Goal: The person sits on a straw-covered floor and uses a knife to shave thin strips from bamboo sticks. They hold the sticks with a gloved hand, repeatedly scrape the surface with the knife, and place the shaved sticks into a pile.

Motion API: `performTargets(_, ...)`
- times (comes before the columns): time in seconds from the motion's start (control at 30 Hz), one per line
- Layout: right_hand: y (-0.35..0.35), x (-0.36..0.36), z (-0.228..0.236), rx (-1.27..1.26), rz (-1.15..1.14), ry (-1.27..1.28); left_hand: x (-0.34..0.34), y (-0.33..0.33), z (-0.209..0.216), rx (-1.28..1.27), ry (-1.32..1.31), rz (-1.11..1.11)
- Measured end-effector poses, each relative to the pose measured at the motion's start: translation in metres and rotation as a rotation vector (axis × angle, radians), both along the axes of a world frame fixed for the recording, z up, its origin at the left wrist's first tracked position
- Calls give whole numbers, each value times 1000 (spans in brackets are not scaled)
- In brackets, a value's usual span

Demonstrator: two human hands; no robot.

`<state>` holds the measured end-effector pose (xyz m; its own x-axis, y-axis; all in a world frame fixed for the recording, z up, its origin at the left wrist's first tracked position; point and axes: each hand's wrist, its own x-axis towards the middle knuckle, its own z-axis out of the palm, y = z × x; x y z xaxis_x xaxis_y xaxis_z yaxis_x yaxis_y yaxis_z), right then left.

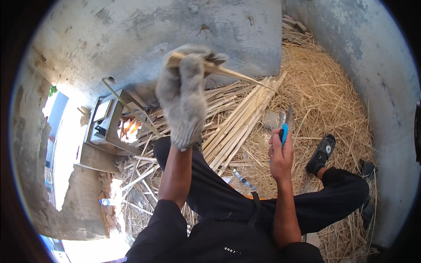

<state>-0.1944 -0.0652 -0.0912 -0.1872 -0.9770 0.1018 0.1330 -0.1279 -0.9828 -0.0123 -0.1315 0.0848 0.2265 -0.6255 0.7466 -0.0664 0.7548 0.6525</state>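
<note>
My left hand (187, 94), in a grey knitted glove, is raised in front of me and closed round a pale bamboo strip (234, 73). The strip slants down to the right and thins toward its far end. My bare right hand (281, 158) is lower and to the right, wrapped round the blue and black handle of a knife (285, 131). Its blade points up and away, apart from the strip. Beyond and below the gloved hand lies a bundle of split bamboo strips (239, 122), side by side on the ground.
Straw-like shavings (326, 83) cover the floor at right. A grey wall (131, 35) stands ahead, another curves along the right. A wooden frame (103, 131) stands at left with a leaning stick. A wristwatch-like object (243, 178) lies between my legs, near my sandalled foot (322, 153).
</note>
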Motion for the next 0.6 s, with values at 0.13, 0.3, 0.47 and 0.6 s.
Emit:
performTargets(0.13,19,5,47,1,116,247,8,54,-5,-6,38,102)
performTargets(0.3,41,22,95,-195,233,327,-4,94,-23,-102,-203,191)
performTargets(0.47,47,41,91,-209,247,474,-2,111,-36,94,-471,418)
performTargets(0.6,47,38,84,-215,226,592,0,110,-41,129,-397,317)
